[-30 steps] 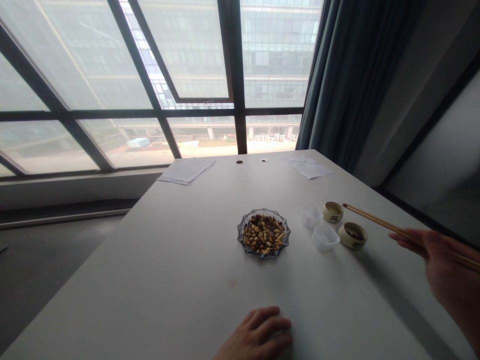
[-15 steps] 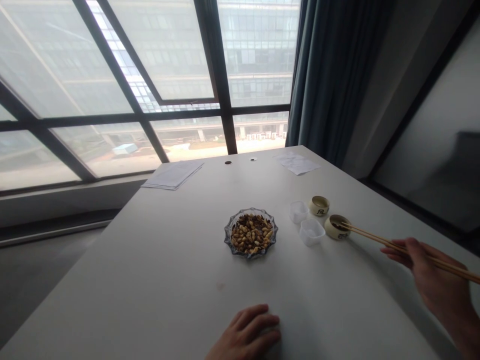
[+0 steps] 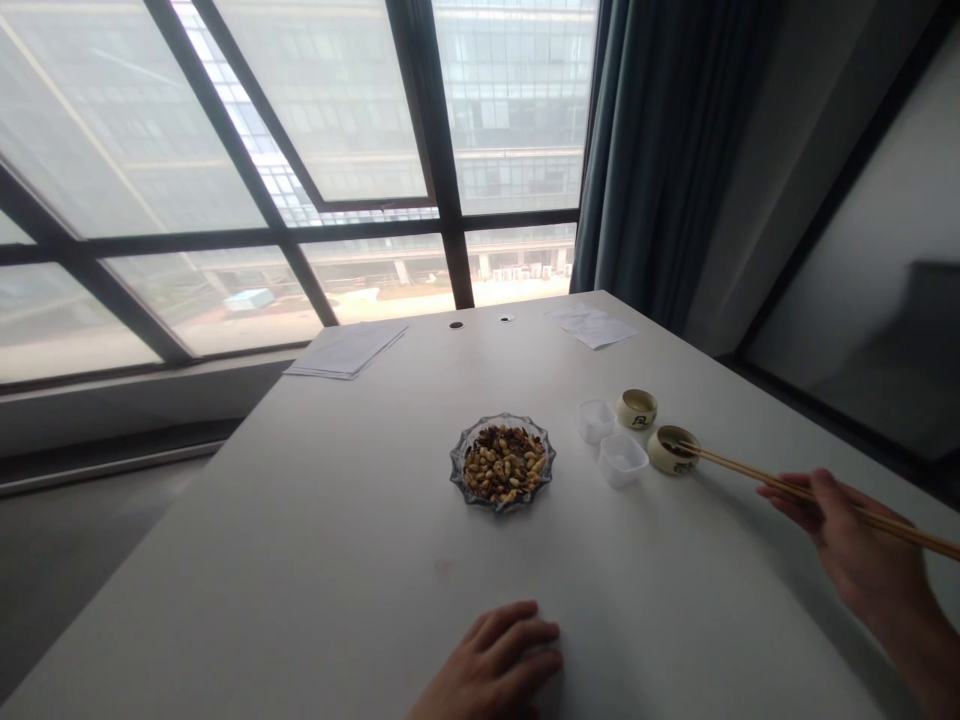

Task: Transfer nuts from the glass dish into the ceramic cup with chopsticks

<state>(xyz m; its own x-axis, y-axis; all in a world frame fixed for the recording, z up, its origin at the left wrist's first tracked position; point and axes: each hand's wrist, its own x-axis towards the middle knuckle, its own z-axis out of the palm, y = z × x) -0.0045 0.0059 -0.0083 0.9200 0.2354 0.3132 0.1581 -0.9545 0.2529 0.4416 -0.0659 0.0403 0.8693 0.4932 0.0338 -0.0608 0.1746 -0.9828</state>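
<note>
**Chopsticks dipping into a ceramic cup on the counter**

The right hand (image 3: pixel 862 540) is pinching wooden chopsticks (image 3: pixel 795 488) between its fingers, their tips staying at a ceramic cup (image 3: pixel 673 450) holding something dark. Two clear plastic cups (image 3: pixel 622 460) are standing between that cup and a glass dish (image 3: pixel 502 508) of nuts (image 3: pixel 502 463). A second ceramic cup (image 3: pixel 637 408) is sitting just beyond. The left hand (image 3: pixel 491 665) is resting on the counter (image 3: pixel 337 520), fingers slightly spread. Since the earlier frame, the tips have barely shifted.
</note>
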